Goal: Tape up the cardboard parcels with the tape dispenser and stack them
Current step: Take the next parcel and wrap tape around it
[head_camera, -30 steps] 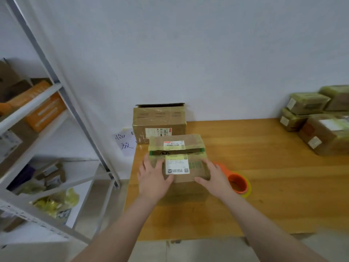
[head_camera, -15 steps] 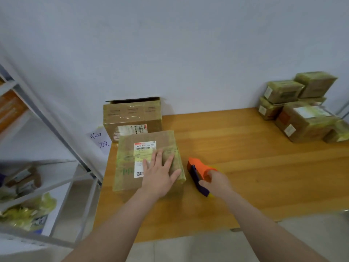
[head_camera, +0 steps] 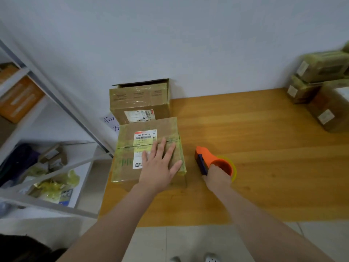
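On wooden table (head_camera: 264, 157): two parcels at left, near parcel (head_camera: 125, 163) under flat, spread left hand (head_camera: 158, 167), open-flapped box (head_camera: 139, 103) just behind. One orange tape dispenser (head_camera: 209, 157) beside, gripped by right hand (head_camera: 217, 178). Right pile (head_camera: 328, 110): three-plus parcels.

The left hand (head_camera: 160, 166) presses flat on the taped cardboard parcel (head_camera: 148, 150); beside it, the right hand (head_camera: 217, 177) grips the orange tape dispenser (head_camera: 214, 162) on the wooden table (head_camera: 264, 157).
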